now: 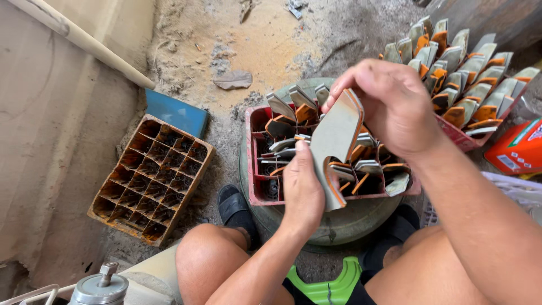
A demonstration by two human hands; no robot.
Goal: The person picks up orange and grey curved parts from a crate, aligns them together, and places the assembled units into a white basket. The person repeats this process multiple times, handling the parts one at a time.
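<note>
Hands meet over a red crate (255, 148) in the head view, both gripping one flat grey curved piece (334, 141) with an orange edge. Left hand (302, 189) comes up from below, fingers curled closed around the lower part of the piece, thumb laid against its near face. Right hand (389, 104) comes down from the upper right, fingers bent and pinching the top of the same piece, so the piece stands roughly upright between the two hands, just above the crate.

That red crate is divided into compartments and holds many similar grey and orange pieces (361, 166) standing or leaning in the slots; it rests on a round greenish drum (344, 220). A second red crate (457, 138) lies further to the right, packed with rows of the same pieces (468, 73) tilted at an angle.

On the sandy ground (254, 45) to the left sits an orange crate (149, 178) with dirty divided cells, a blue board (178, 113) touching its far corner. A pale wooden pole (84, 42) leans along the wall at upper left. An orange box (516, 149) shows at the right edge. The person's bare knees fill the bottom, with a green object (333, 282) between them and a dark sandal (234, 206) beside the drum. A metal can top (101, 285) sits at bottom left
</note>
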